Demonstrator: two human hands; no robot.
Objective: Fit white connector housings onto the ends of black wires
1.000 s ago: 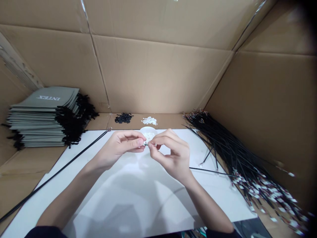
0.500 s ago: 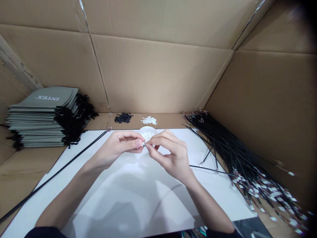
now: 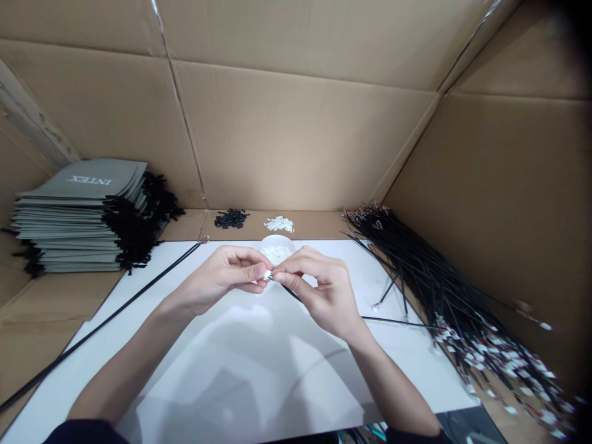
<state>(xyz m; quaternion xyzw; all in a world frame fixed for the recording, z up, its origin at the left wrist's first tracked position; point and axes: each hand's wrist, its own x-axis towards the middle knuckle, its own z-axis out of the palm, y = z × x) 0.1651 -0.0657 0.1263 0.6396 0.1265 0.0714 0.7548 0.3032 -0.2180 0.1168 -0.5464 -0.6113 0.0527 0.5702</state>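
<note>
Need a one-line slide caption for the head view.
Left hand pinches a white connector, right hand a black cable, before a bowl of white pieces.

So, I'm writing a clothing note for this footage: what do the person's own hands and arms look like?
The left hand and right hand are ungloved, without visible markings. Both forearms are uncovered up to the dark, nearly black left sleeve and right sleeve.

Bowl (image 3: 277, 238) behind hands (image 3: 324, 290), cable heap (image 3: 419, 271) right
</note>
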